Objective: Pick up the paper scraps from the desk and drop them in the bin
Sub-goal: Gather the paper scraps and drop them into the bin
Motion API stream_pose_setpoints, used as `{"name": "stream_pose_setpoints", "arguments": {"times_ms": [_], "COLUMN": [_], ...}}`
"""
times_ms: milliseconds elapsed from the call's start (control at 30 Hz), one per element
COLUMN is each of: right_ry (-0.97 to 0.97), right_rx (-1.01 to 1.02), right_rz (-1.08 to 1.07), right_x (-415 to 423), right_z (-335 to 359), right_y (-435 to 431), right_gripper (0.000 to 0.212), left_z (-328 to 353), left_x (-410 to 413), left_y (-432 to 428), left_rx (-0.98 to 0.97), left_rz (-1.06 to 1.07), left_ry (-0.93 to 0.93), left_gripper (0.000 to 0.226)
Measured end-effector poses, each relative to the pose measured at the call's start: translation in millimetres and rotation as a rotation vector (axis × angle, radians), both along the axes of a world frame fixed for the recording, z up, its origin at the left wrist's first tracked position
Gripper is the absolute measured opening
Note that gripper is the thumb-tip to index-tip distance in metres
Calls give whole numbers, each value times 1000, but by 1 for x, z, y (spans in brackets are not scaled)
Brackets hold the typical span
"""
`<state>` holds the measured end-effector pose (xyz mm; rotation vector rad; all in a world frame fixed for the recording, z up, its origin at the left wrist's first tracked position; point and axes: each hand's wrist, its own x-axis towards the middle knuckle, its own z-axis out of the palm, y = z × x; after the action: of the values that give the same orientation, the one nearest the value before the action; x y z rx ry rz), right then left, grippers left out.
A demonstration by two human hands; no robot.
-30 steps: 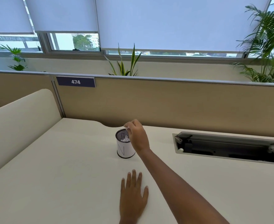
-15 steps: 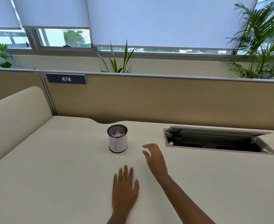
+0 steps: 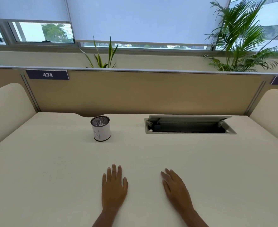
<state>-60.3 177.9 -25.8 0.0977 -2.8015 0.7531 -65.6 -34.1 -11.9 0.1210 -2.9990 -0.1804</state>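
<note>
From the head camera, both hands lie low in the middle of the frame on the smooth cream desk top [image 3: 53,161]. The left hand [image 3: 113,189] is flat, palm down, fingers spread a little and empty. The right hand [image 3: 176,189], just to its right and apart from it, is also open and empty, fingers straight and close together; whether its palm fully touches the surface I cannot tell.

The small round black mesh bin with a white paper wrap [image 3: 100,128] stands upright above and left of centre, well apart from both hands. White crumpled paper scraps [image 3: 100,123] show inside its mouth. To the right of it sits the grey cable hatch with its lid raised [image 3: 189,124]. A dark label reading 474 [image 3: 47,74] hangs on the tan partition at upper left.

A second ago the right hand was at the bin's rim; half a second ago it was partway back. The left hand has stayed flat on the desk.
</note>
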Motion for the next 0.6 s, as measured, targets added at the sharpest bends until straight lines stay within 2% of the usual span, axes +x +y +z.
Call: {"name": "stream_pose_setpoints", "arguments": {"times_ms": [133, 200, 267, 400, 600], "right_ry": [-21, -34, -32, 51, 135], "right_rx": [24, 29, 43, 100, 198], "right_rz": [2, 1, -15, -116, -311], "right_x": [27, 38, 50, 74, 107], "right_z": [4, 5, 7, 15, 20], "right_y": [19, 29, 40, 66, 114], "right_gripper": [36, 35, 33, 27, 34], "left_z": [-1, -2, 2, 14, 20], "left_x": [27, 39, 54, 73, 90], "left_y": [17, 32, 52, 93, 138], "left_rx": [-41, -6, 4, 21, -20], "left_rz": [-70, -111, -140, -218, -408], "left_ry": [25, 50, 78, 80, 55], "left_gripper": [59, 82, 92, 89, 88]}}
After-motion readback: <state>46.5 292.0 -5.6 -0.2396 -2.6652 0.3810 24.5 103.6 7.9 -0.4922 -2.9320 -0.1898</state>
